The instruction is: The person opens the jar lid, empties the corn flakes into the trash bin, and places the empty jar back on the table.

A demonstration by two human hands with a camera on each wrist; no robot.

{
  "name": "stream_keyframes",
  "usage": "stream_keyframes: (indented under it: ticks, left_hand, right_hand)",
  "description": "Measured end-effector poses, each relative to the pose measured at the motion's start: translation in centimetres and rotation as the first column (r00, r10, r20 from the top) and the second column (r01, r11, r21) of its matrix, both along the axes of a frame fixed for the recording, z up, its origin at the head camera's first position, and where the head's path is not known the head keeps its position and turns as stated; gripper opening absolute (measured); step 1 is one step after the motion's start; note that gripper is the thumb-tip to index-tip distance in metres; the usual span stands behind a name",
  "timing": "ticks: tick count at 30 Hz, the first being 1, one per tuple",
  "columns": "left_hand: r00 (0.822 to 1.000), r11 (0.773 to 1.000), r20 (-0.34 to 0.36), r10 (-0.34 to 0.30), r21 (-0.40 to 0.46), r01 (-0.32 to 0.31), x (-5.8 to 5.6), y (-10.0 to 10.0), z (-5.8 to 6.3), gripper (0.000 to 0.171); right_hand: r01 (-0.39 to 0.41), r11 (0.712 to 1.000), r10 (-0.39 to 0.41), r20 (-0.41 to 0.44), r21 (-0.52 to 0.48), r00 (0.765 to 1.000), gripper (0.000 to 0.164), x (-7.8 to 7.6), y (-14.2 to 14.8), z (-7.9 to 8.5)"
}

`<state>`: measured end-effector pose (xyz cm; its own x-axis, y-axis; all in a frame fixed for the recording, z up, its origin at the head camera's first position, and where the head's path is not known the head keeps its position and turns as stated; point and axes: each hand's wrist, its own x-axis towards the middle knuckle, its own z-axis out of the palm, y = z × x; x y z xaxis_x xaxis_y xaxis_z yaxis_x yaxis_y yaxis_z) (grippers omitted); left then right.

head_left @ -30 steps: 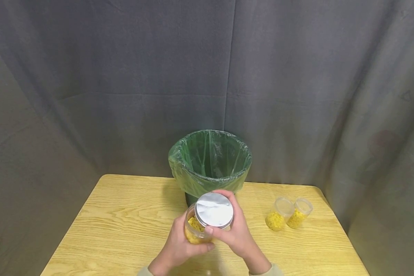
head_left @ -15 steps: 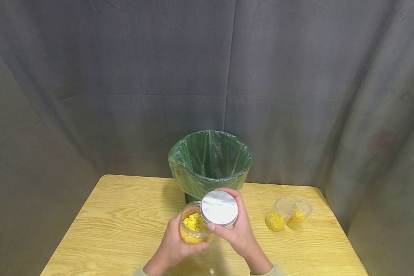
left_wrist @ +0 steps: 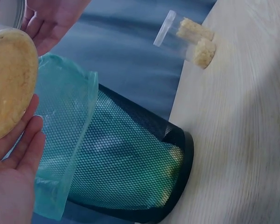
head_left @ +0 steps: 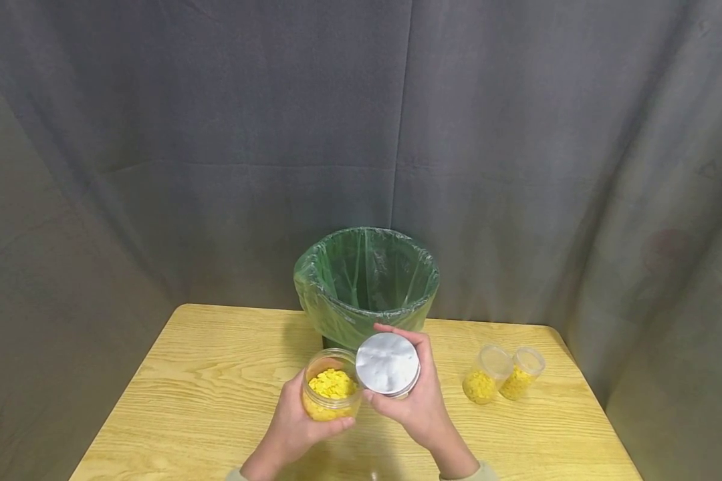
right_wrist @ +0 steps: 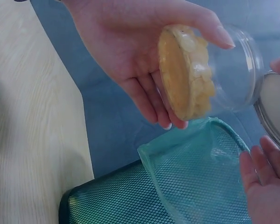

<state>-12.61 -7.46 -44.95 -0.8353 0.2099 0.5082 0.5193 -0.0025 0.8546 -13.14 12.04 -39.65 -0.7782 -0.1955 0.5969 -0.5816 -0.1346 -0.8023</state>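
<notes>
My left hand (head_left: 293,422) grips a clear plastic jar (head_left: 332,407) partly filled with yellow flakes. The jar's mouth is uncovered, and the jar is held up above the table. In the right wrist view, the left thumb lies along the side of the jar (right_wrist: 231,70) and the other fingers are behind it. My right hand (head_left: 422,409) holds a round silver lid (head_left: 388,364) by its rim, just right of the jar's mouth. The lid's edge is close to the jar's rim; whether they touch I cannot tell.
Behind the hands stands a mesh bin (left_wrist: 126,154) with a green plastic liner (head_left: 313,284) over its rim. Two smaller capped clear containers with yellow bits, a wider one (head_left: 480,386) and a narrower one (head_left: 516,382), sit on the wooden table (head_left: 216,374) at right. Grey curtains surround it.
The lid has moved from partly over the jar's mouth to the right of it. The jar has shifted slightly left, and more of its yellow contents show.
</notes>
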Motion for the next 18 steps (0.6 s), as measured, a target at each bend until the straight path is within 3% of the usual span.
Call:
stream_keyframes:
  ticks: [4,12,18]
  left_hand:
    - [0.999,0.999,-0.013,0.040,-0.018,-0.041,-0.1,-0.4,-0.1,0.068]
    - [0.998,0.998,-0.006,0.063,-0.004,-0.063,-0.3,-1.0,0.0,0.068]
    - [0.994,0.995,-0.053,0.096,-0.016,-0.097,-0.5,-1.5,0.4,0.068]
  right_hand:
    - [0.028,1.000,-0.028,0.024,0.009,0.999,0.078,0.0,0.2,-0.1]
    - [0.106,0.993,-0.110,0.068,0.056,0.992,0.080,-0.2,0.5,-0.7]
    - [0.147,0.986,-0.156,0.115,0.079,0.981,0.078,-0.1,0.8,-1.1]
